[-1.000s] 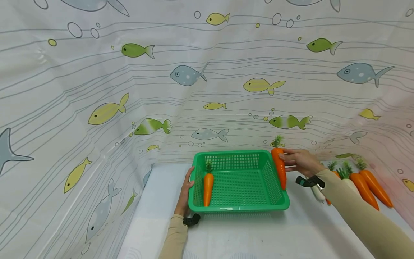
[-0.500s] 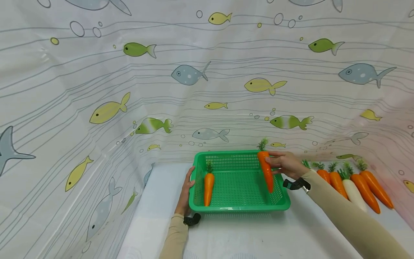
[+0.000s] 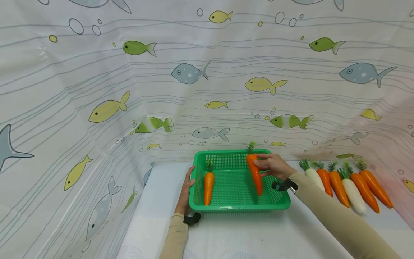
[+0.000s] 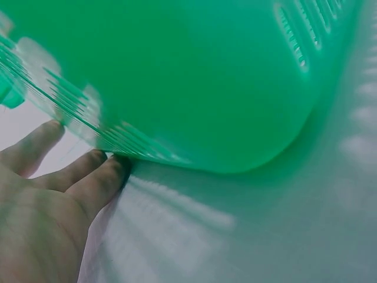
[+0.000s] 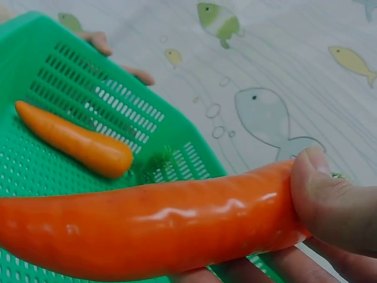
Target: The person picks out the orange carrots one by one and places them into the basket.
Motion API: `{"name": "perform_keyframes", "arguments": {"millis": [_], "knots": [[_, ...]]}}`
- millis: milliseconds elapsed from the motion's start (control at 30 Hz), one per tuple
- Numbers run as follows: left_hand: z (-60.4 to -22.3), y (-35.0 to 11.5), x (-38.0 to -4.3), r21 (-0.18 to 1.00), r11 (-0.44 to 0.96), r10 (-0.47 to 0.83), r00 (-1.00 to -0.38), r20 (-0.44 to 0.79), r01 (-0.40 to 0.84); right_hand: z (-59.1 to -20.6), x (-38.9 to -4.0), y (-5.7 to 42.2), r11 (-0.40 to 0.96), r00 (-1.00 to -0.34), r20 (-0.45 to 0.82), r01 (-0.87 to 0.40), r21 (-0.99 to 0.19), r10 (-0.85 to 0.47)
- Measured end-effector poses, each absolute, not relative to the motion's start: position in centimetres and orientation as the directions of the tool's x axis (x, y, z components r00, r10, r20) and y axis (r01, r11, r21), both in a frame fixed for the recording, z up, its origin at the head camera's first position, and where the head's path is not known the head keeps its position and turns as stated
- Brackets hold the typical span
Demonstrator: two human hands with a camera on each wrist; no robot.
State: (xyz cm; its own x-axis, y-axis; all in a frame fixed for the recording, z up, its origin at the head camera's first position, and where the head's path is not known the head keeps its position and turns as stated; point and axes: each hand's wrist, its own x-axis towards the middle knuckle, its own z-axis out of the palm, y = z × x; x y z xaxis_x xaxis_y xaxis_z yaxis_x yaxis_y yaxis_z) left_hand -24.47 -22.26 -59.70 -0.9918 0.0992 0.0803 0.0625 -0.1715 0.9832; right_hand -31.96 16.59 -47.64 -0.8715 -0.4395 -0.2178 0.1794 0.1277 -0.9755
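My right hand (image 3: 275, 166) grips an orange carrot (image 3: 254, 174) near its leafy top, thumb on one side and fingers beneath, as the right wrist view shows. The carrot hangs tilted over the right half of a green plastic basket (image 3: 239, 208), tip pointing down and toward me. Inside the basket, along its left wall, lies another carrot (image 3: 208, 189). My left hand (image 3: 185, 194) rests against the outside of the basket's left wall. In the left wrist view its fairly straight fingers (image 4: 97, 183) touch the slotted side.
To the right of the basket, a row of carrots (image 3: 364, 192) and white radishes (image 3: 354, 196) lies on the white table (image 3: 226, 237). A fish-patterned sheet (image 3: 226, 118) rises behind and at both sides of the table.
My right hand has carried the carrot leftward from the basket's right rim to over its inside. The left hand, the basket and the carrot lying in it have stayed put.
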Motion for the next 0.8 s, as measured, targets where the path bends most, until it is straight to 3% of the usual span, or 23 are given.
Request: {"name": "perform_keyframes", "arguments": {"millis": [800], "knots": [[-59.5, -22.2, -24.2, 0.984, -0.171, 0.105, -0.992, 0.067, 0.048, -49.6, -32.4, 11.5, 0.071, -0.817, -0.287, 0.292, -0.954, -0.5]]}}
